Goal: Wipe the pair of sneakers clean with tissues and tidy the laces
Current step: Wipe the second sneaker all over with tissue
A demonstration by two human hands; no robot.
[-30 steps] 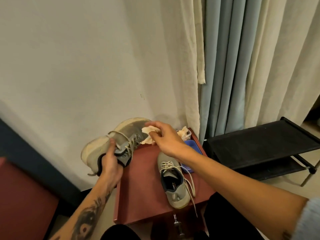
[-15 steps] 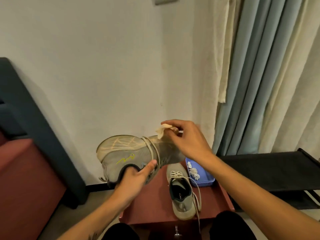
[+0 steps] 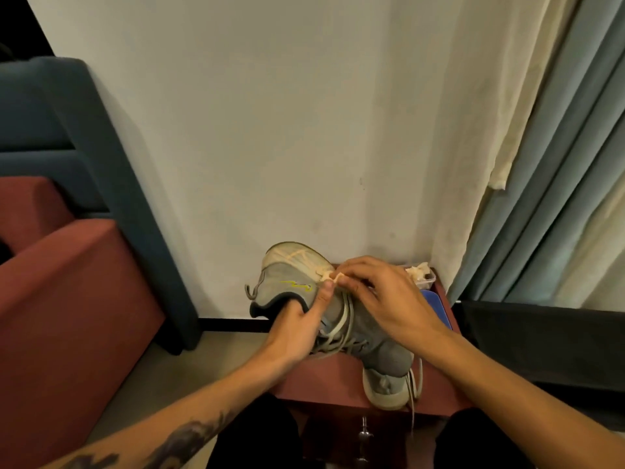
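Tissue, small and crumpled, pinched between the thumb and fingertips of the right hand, above the back of the red table. Other fingers of that hand bent and close together. Same tissue pressed on the pale sole edge of the grey shoe.

Grey shoe held up over the table, tipped on its side, heel out past the left edge of the table, toe down toward the front. Gripped by the left hand: fingers tucked inside the opening and out of sight, thumb straight along the side, tip just beside the tissue. Across the top of the shoe, loose laces, between the two hands.

Flat on the front right part of the table, the second shoe, toe at the front edge, mostly hidden under the held one. Touching or not: cannot tell. One lace hanging down over the front edge.

On the right side of the table, a blue tray, partly behind the right hand. At the back right corner, a clear box with more tissues. Right of the table, a black shelf, with curtains above it. Well left of the table, a red sofa and a blue chair behind it.
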